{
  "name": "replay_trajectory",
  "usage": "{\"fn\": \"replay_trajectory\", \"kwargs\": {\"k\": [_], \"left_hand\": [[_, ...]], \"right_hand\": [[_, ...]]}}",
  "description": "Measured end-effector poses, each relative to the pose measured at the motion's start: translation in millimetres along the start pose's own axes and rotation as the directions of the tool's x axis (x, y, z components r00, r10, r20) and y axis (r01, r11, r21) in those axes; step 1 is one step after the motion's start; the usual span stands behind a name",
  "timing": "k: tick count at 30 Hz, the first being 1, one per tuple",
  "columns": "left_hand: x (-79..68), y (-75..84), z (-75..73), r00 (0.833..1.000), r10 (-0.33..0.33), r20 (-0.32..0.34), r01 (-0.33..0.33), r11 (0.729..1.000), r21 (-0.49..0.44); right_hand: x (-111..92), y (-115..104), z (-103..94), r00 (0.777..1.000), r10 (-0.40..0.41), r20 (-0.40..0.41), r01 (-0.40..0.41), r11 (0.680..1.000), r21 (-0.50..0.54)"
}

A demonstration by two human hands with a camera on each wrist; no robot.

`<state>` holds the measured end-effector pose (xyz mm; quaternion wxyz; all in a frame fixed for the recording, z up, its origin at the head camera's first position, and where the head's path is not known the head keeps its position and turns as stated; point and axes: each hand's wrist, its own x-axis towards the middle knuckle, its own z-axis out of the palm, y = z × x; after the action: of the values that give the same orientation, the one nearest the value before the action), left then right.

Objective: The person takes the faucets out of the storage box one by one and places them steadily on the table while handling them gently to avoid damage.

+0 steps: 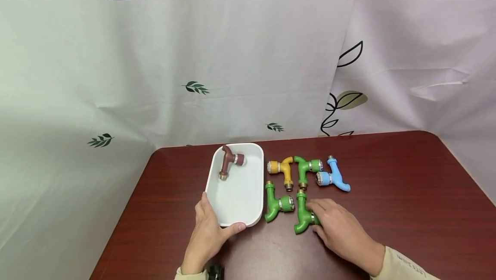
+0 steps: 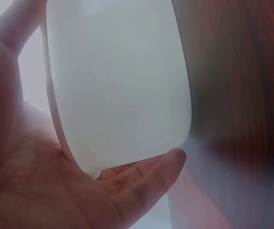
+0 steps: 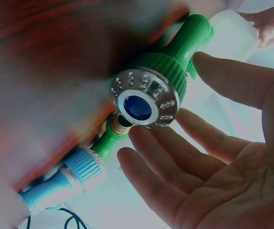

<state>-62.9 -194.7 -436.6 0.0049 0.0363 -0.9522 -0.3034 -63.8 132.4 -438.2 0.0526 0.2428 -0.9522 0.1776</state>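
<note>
My left hand (image 1: 205, 232) grips the near left corner of a white tray (image 1: 236, 202), thumb at the near rim and fingers along the left side. In the left wrist view, the tray's outside (image 2: 118, 86) fills the middle. A brown tap (image 1: 228, 160) lies inside it. My right hand (image 1: 341, 228) is at the handle of a green tap (image 1: 302, 215). In the right wrist view, its fairly straight fingers and thumb spread around the knob (image 3: 146, 98), fingertips touching or very near it; a firm hold does not show.
Right of the tray lie another green tap (image 1: 273, 202), a yellow tap (image 1: 286, 170), a third green tap (image 1: 303, 170) and a blue tap (image 1: 335, 176). The brown table (image 1: 407, 194) ends at a pale printed curtain (image 1: 240, 56).
</note>
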Motion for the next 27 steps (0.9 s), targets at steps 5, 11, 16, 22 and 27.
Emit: {"fn": "replay_trajectory", "kwargs": {"k": [5,11,16,22,27], "left_hand": [[-1.5,0.0,-0.1,1.0,0.017,-0.023,-0.017,1.0,0.006],[-1.3,1.6,-1.1,1.0,0.013,-0.013,-0.013,1.0,0.007],[-1.1,2.4,-1.8,1.0,0.001,-0.001,-0.001,1.0,0.002],[-0.5,2.8,-1.5,1.0,-0.002,-0.001,0.002,1.0,0.0],[-1.2,2.1,-1.5,1.0,-0.005,0.001,0.005,1.0,-0.001]], "right_hand": [[2,-1,-1.9,1.0,-0.004,-0.026,0.004,1.0,0.0],[5,-4,-5.0,0.994,-0.051,-0.1,0.05,0.999,-0.016],[9,-7,-9.0,0.99,-0.07,-0.122,0.067,0.997,-0.029],[16,-10,-16.8,0.993,-0.051,-0.102,0.048,0.998,-0.037],[24,-12,-20.5,0.993,-0.056,-0.105,0.054,0.998,-0.027]]}}
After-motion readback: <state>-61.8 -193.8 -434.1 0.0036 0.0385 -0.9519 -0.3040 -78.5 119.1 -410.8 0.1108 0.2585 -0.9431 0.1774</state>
